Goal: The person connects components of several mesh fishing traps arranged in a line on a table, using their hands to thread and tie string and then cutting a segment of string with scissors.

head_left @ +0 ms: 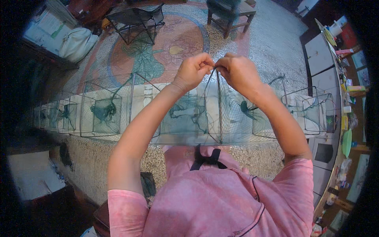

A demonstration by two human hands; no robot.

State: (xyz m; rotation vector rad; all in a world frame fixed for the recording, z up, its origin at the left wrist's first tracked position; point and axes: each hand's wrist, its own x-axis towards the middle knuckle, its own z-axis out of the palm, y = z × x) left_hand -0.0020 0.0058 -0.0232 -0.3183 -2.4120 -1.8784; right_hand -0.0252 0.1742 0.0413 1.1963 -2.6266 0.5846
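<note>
A long green mesh fish trap [106, 114] stretches from left to right in front of me, held in shape by several dark rectangular wire frames. My left hand [193, 71] and my right hand [239, 74] meet above its middle, over the top corner of one frame [219, 106]. A dark cord [210, 81] runs down from the fingertips along that frame. With thumb and fingers my right hand pinches the cord at its upper end. Closed in a pinch just beside it is my left hand; what lies between its fingers is too small to make out. Bunched green netting funnels show inside the trap.
A pale bench-like surface [150, 138] lies under the trap. Beyond it are a black folding chair frame [136, 19], a wooden stool [230, 19] and a white sack [79, 42]. Along the right side runs a white cabinet [321, 55] beside shelves of small goods.
</note>
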